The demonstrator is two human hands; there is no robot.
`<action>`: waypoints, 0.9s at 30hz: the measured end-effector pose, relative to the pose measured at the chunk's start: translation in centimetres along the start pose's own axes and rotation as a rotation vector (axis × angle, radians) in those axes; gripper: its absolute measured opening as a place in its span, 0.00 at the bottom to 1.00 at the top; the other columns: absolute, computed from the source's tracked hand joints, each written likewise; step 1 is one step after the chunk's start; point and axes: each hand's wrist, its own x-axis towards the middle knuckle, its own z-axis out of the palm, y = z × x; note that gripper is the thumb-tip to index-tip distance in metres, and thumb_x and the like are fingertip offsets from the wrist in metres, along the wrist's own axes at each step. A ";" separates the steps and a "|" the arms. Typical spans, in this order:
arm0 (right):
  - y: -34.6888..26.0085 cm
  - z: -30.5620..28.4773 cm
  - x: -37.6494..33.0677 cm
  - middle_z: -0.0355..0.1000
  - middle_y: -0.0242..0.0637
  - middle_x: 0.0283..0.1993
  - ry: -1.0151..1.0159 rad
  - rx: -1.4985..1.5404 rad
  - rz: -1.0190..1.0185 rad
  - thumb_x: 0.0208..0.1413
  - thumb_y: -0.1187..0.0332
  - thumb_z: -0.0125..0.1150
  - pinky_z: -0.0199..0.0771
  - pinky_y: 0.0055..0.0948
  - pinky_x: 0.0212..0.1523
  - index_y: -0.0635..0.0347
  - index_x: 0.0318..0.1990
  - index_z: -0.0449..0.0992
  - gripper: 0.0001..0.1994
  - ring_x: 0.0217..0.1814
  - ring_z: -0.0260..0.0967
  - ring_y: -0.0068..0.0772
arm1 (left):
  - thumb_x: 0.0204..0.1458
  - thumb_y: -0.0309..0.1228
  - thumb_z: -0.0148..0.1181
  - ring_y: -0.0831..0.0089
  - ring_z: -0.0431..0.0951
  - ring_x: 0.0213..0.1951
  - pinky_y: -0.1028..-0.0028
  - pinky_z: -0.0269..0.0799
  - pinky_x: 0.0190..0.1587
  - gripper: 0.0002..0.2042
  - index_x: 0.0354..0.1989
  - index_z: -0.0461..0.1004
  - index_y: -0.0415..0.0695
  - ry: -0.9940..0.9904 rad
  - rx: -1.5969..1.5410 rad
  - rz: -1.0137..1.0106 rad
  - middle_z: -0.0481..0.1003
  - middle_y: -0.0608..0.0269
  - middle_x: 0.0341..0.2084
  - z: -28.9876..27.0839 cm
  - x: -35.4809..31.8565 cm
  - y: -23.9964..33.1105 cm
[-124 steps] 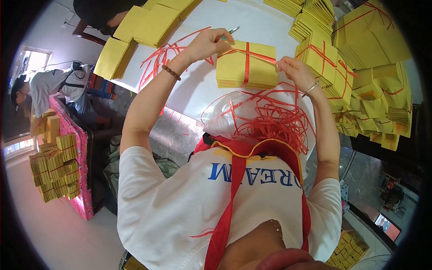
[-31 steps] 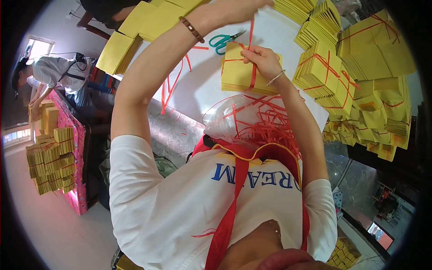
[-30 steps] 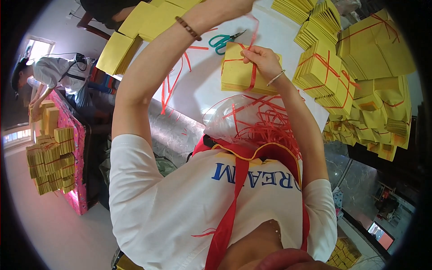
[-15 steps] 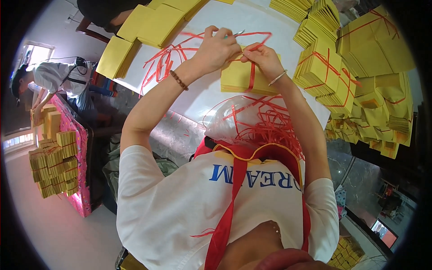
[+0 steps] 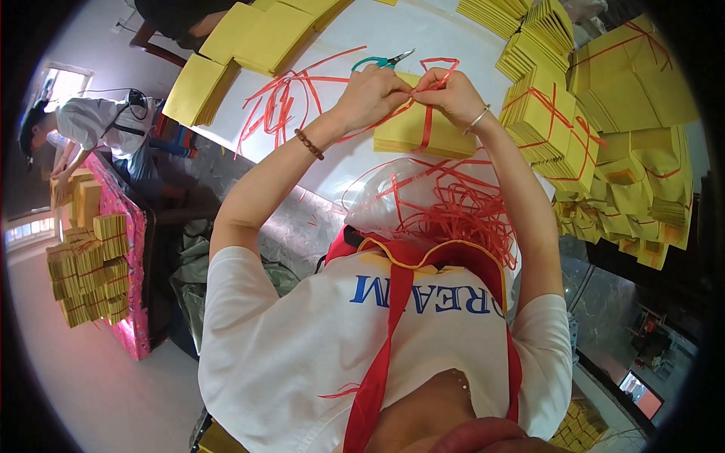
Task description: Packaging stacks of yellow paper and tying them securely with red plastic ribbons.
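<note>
A stack of yellow envelopes (image 5: pixel 404 134) lies on the white tabletop with a flat red plastic ribbon (image 5: pixel 427 130) running around it. Above its upper side, my left hand (image 5: pixel 371 98) pinches the ribbon between thumb and fingers. Close beside it, my right hand (image 5: pixel 455 98) is closed on the ribbon too, with a loop standing up past its fingertips. Where the strands cross is partly covered by my fingers. Just beyond my left hand lie scissors (image 5: pixel 384 60) with teal handles, blades apart.
Loose red strips (image 5: pixel 281 106) lie to the left. A clear plastic bag (image 5: pixel 385 196) with tangled ribbon sits at the near edge. Yellow stacks (image 5: pixel 260 38) stand far left; tied bundles (image 5: pixel 540 113) stand right. A co-worker (image 5: pixel 102 124) is at a pink-covered table (image 5: pixel 134 249).
My hands have come together over the stack, and my left hand has moved down, leaving the scissors in plain sight. The ribbon loop has drawn smaller and closer to my right hand.
</note>
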 end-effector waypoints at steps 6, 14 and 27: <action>-0.3 2.3 0.0 0.68 0.35 0.25 0.343 -0.705 -0.416 0.42 0.71 0.56 0.65 0.24 0.27 0.58 0.28 0.71 0.04 0.26 0.66 0.28 | 0.48 0.31 0.52 0.66 0.71 0.31 0.71 0.66 0.35 0.08 0.32 0.75 0.43 -0.175 -0.111 -0.115 0.73 0.61 0.27 0.0 0.8 0.1; -0.4 2.9 -0.5 0.67 0.37 0.26 0.505 -0.397 -0.543 0.45 0.70 0.57 0.65 0.27 0.27 0.61 0.28 0.71 0.05 0.27 0.67 0.34 | 0.47 0.32 0.53 0.74 0.73 0.26 0.76 0.67 0.32 0.10 0.34 0.74 0.40 -0.284 -0.607 -0.460 0.75 0.59 0.25 -0.8 2.4 -1.0; -0.2 2.3 -0.7 0.69 0.36 0.26 0.446 -0.295 -0.358 0.44 0.66 0.58 0.65 0.27 0.27 0.59 0.27 0.74 0.07 0.26 0.67 0.33 | 0.44 0.31 0.48 0.73 0.73 0.25 0.73 0.67 0.30 0.10 0.31 0.74 0.42 -0.137 -0.554 -0.395 0.75 0.60 0.22 -0.4 3.1 -0.6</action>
